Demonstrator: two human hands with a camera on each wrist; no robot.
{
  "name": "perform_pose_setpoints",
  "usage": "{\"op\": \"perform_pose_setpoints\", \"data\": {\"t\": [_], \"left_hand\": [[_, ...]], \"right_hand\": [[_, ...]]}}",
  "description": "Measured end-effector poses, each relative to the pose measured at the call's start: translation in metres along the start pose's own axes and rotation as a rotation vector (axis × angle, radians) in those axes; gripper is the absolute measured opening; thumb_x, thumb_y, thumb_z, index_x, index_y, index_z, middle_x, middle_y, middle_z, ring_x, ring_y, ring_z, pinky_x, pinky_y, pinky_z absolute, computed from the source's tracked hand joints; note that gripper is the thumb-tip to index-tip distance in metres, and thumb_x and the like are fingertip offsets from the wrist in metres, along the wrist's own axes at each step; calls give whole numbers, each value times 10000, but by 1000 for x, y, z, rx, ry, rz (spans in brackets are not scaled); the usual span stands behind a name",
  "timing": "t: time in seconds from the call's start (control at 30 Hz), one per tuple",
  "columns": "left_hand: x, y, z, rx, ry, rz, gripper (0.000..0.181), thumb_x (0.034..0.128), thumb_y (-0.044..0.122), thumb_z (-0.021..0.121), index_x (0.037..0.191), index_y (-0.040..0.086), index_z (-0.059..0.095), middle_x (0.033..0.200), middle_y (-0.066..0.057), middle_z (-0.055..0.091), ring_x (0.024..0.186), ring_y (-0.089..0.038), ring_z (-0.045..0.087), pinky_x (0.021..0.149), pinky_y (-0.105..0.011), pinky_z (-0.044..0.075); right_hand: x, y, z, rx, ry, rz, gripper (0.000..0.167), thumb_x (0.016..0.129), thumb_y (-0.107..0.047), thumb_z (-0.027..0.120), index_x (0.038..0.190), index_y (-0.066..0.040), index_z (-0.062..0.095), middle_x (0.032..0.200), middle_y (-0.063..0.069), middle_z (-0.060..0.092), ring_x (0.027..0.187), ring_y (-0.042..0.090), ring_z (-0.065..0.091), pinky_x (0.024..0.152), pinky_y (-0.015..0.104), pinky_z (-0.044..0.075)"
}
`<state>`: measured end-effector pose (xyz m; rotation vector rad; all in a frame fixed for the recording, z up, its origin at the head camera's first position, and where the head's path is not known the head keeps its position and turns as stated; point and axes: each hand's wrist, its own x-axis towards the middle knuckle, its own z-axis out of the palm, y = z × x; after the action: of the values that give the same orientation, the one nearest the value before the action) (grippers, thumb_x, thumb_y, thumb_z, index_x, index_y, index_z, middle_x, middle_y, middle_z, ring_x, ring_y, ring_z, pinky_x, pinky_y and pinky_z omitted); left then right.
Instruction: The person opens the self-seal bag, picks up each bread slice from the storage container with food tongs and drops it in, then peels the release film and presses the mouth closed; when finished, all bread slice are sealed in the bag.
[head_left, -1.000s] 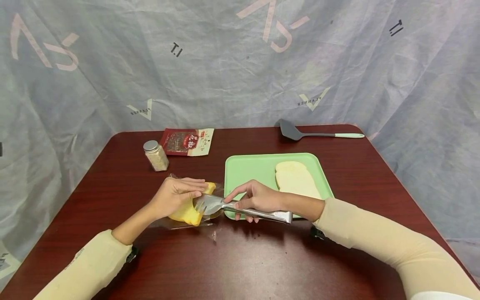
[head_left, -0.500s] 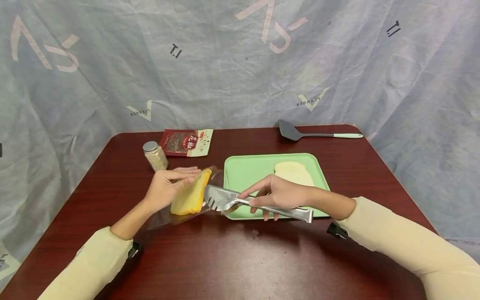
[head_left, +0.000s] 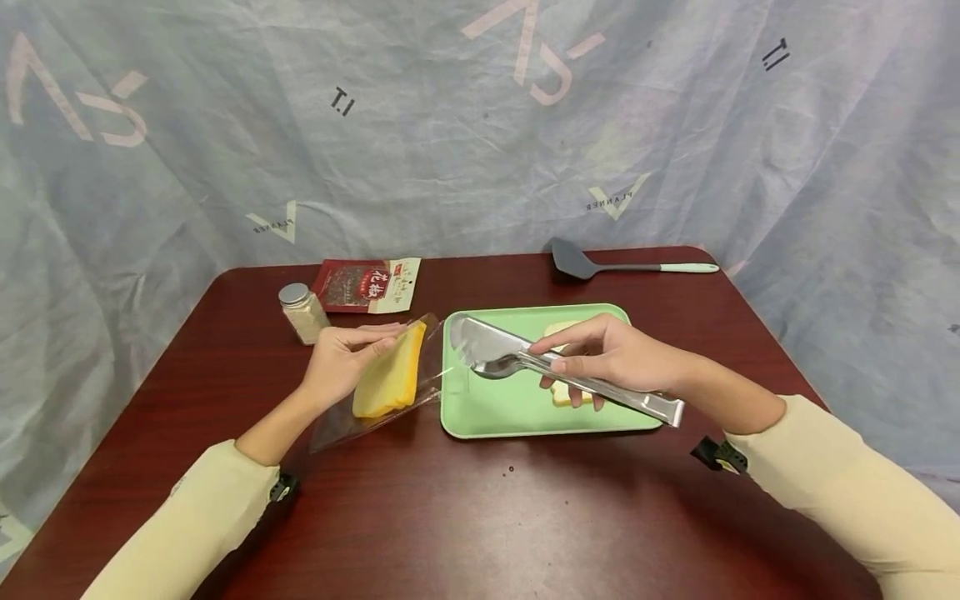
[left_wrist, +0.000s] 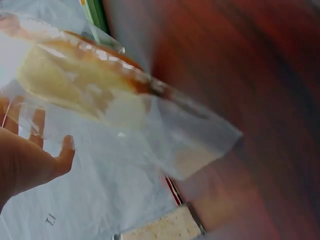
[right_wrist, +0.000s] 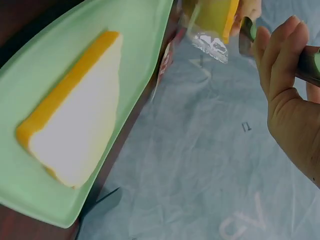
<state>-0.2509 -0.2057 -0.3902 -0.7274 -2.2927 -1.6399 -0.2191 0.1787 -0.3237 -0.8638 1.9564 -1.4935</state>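
My left hand (head_left: 341, 365) pinches a clear plastic bag (left_wrist: 170, 135) that has a yellow-crusted slice of bread (head_left: 390, 379) inside. The bag hangs tilted, left of the green tray. My right hand (head_left: 618, 354) grips metal serving tongs (head_left: 600, 385) over the tray, their flat tips pointing left with no food between them. On the tray (head_left: 480, 412) lies another bread slice (right_wrist: 80, 110), partly hidden by the right hand in the head view but plain in the right wrist view.
Behind the left hand stand a spice jar (head_left: 303, 315) with a silver lid and a red seasoning packet (head_left: 360, 285). A grey spatula (head_left: 576, 260) with a pale handle lies along the table's back edge, before a hanging grey cloth (head_left: 450, 150).
The tongs have drawn out to the right, away from the bag, and now hang above the tray. My left hand has lifted the bag and bread, tilting them more upright.
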Motion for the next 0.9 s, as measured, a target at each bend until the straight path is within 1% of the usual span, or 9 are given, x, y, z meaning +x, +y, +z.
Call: {"op": "perform_pose_setpoints", "data": {"t": [0.1, 0.17, 0.3, 0.4, 0.53, 0.6, 0.7, 0.83, 0.9], "left_hand": [[4, -1, 6, 13, -23, -4, 187, 880, -29, 716, 1062, -14, 757, 1092, -167, 721, 1102, -215, 675, 876, -196, 516], [7, -2, 10, 29, -39, -5, 186, 878, -29, 720, 1060, -17, 757, 1089, -168, 722, 1093, -261, 678, 874, -192, 515], [14, -1, 19, 51, -57, -5, 155, 873, -35, 722, 1024, -55, 753, 1069, -203, 716, 1069, -332, 680, 856, -188, 518], [18, 11, 26, 42, -81, -24, 149, 875, -44, 715, 1012, -97, 739, 1065, -231, 709, 1070, -352, 675, 836, -190, 526], [22, 28, 28, 46, -113, -44, 161, 873, -52, 713, 1019, -118, 728, 1065, -233, 710, 1071, -351, 674, 800, -186, 534], [23, 29, 28, 59, -125, -55, 164, 870, -43, 721, 1021, -105, 734, 1061, -220, 716, 1069, -347, 676, 782, -189, 537], [24, 15, 25, 76, -147, -64, 164, 868, -6, 739, 1027, -46, 757, 1050, -164, 734, 1060, -300, 687, 760, -184, 534], [24, -9, 22, 66, -185, -75, 159, 859, 42, 765, 1015, 18, 781, 1049, -113, 744, 1047, -263, 695, 773, -186, 532], [23, -12, 22, 54, -211, -84, 161, 860, 42, 763, 1016, 10, 779, 1062, -125, 740, 1052, -275, 693, 790, -199, 537]], "right_hand": [[0, 7, -3, -11, -31, -19, 350, 985, -80, 612, 1331, -28, 611, 1011, 212, 713, 649, 260, 659, 490, 386, 539], [3, 13, -4, -23, -46, -11, 341, 986, -93, 615, 1324, -42, 622, 1004, 199, 716, 638, 249, 657, 487, 380, 538], [11, 23, -5, -47, -43, 24, 325, 988, -125, 622, 1308, -72, 643, 990, 179, 720, 627, 315, 646, 488, 381, 540], [15, 27, -8, -59, -22, 50, 323, 991, -137, 619, 1309, -85, 645, 993, 169, 724, 631, 341, 647, 480, 388, 539], [11, 29, -16, -56, 15, 70, 341, 991, -138, 619, 1328, -84, 630, 1006, 184, 726, 635, 318, 662, 478, 406, 543], [7, 30, -21, -59, 32, 65, 352, 991, -131, 618, 1338, -75, 619, 1013, 202, 719, 634, 303, 662, 477, 414, 543], [-2, 32, -28, -62, 60, 75, 366, 988, -131, 622, 1348, -68, 609, 1039, 255, 695, 628, 256, 662, 468, 435, 536], [-14, 36, -37, -55, 95, 109, 382, 985, -139, 629, 1358, -60, 600, 1045, 277, 684, 634, 265, 663, 483, 452, 542], [-20, 39, -39, -53, 106, 115, 385, 987, -142, 626, 1359, -49, 595, 1038, 273, 689, 637, 295, 661, 506, 436, 552]]}}
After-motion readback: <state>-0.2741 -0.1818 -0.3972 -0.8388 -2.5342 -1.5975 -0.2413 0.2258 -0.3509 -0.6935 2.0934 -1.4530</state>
